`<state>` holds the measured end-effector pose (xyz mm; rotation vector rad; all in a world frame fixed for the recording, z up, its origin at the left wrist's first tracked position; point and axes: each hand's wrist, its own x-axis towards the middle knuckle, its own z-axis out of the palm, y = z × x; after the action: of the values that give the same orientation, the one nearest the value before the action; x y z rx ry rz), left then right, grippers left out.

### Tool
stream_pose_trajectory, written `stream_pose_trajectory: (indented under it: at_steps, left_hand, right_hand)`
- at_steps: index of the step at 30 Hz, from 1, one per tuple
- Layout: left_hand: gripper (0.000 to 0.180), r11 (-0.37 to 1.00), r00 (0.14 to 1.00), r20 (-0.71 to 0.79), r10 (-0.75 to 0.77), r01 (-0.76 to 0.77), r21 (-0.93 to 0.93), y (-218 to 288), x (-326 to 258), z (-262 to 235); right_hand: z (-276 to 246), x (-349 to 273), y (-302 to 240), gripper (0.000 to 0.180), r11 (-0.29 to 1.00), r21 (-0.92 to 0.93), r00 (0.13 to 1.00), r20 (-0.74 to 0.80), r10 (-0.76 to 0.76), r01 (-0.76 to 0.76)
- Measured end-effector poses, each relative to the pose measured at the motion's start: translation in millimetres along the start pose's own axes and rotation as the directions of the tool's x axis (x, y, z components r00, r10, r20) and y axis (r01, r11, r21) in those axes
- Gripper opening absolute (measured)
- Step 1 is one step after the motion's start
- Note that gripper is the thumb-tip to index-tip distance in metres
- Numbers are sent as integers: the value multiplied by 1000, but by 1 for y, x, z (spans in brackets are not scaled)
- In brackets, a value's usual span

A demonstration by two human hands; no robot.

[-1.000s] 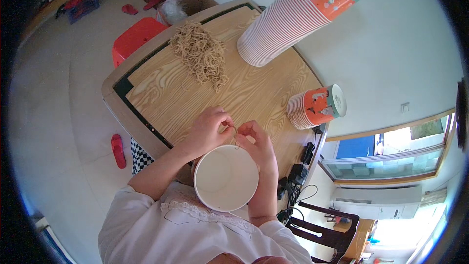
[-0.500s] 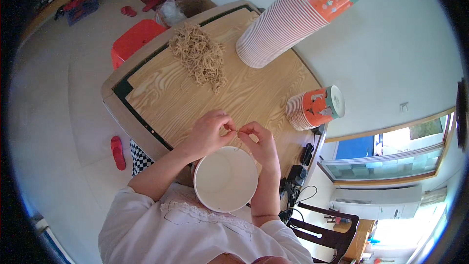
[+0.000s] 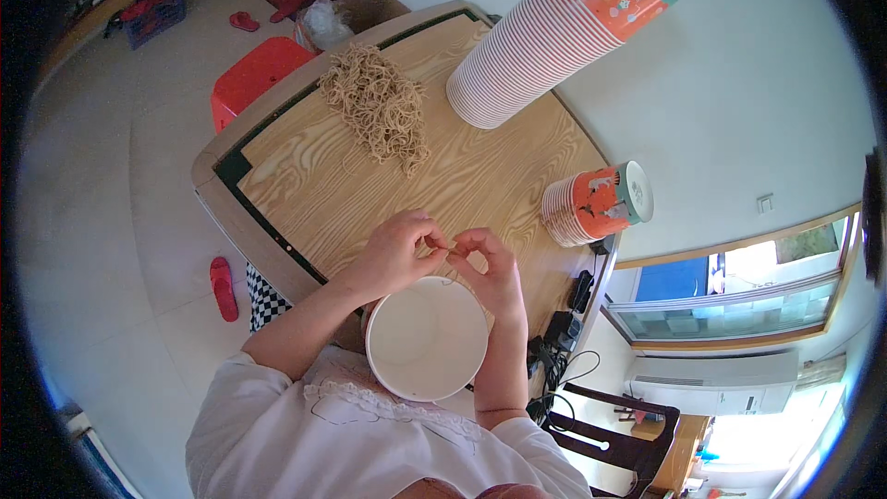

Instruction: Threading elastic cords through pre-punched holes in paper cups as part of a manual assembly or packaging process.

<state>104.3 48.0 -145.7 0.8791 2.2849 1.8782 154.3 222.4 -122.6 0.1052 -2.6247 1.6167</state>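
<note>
My left hand (image 3: 399, 251) and my right hand (image 3: 490, 270) meet just beyond the far rim of a white paper tub (image 3: 388, 344). Both pinch a short tan string (image 3: 450, 250), which spans the small gap between my fingertips. A thin loose end seems to hang by the tub's rim under my right fingers. The tub stands open side up against my body, and no contents show in it. Farther off on the wooden table (image 3: 314, 194) lies a tangled heap of tan strings (image 3: 379, 111).
A tall leaning stack of orange-and-white paper tubs (image 3: 536, 46) rises at the back. A shorter stack (image 3: 591, 205) stands at the right, near black cables and adapters (image 3: 559, 333). A red stool (image 3: 259, 79) is past the left edge, and a dark chair (image 3: 610, 439) at lower right.
My fingertips have drawn slightly apart, so more of the string shows between them. The tub, the heap and the stacks stay where they were.
</note>
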Motion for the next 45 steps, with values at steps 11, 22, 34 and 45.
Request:
stream_pose_trajectory:
  at_steps: [11, 22, 34, 45]
  left_hand:
    - [12, 976, 996, 6, -92, 91, -196, -12, 0, 3]
    - [12, 891, 944, 229, -238, 306, -336, -18, 2, 0]
    - [13, 879, 949, 224, -222, 294, -374, -13, 2, -1]
    - [10, 880, 957, 190, -220, 279, -384, -21, -2, -1]
  right_hand:
    - [-2, -2, 8, 12, 966, 236, 993, -21, 115, -107]
    - [-3, -2, 14, 15, 995, 69, 997, 42, 70, -73]
    - [-2, -2, 13, 11, 993, 80, 996, 31, 82, -85]
    - [0, -1, 15, 10, 992, 96, 997, 13, 80, -81]
